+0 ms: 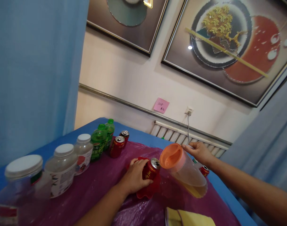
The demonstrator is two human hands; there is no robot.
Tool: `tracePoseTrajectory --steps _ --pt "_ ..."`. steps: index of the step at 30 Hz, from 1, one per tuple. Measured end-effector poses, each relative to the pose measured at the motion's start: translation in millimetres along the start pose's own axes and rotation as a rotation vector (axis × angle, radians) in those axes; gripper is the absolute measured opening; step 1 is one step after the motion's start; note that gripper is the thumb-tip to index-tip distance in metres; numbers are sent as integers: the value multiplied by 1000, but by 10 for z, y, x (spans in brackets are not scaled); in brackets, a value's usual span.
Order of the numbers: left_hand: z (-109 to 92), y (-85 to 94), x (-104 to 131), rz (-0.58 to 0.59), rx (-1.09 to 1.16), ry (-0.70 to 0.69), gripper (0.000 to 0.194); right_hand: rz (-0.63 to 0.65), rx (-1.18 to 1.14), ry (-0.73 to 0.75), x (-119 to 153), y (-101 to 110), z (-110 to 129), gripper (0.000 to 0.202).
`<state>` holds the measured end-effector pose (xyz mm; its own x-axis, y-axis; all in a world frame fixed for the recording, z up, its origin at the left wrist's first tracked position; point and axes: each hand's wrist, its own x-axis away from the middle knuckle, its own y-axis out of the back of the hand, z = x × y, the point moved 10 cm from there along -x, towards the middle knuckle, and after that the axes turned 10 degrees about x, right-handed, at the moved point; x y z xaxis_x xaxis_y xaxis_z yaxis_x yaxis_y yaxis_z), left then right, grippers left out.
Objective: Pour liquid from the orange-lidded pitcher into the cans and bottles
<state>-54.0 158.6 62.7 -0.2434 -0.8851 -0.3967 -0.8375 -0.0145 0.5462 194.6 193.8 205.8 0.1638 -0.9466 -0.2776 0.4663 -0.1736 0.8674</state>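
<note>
My left hand (135,176) is wrapped around a red drink can (150,171), which stands nearly upright over a red scalloped dish (144,192). The can's top opening faces up. In my right hand (200,152) is a clear plastic pitcher (189,180) with an orange lid (172,156). It tilts toward the can, its lid end close to the can's top. Some yellowish liquid lies in the pitcher's lower part. Whether any liquid flows between them I cannot tell. Part of the dish is hidden by my left hand and the can.
Lidded clear jars (61,171), green bottles (98,142) and two more cans (117,147) line the left side. Another red can (204,171) is behind the pitcher. A yellow cloth (189,218) lies at the front on purple plastic sheeting (91,201). A radiator (173,133) is against the wall.
</note>
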Motion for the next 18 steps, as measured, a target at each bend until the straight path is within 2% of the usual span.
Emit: tracePoseTrajectory --steps 18 --pt "-24 -11 -1 33 0 14 79 16 -22 -7 -8 -29 -14 59"
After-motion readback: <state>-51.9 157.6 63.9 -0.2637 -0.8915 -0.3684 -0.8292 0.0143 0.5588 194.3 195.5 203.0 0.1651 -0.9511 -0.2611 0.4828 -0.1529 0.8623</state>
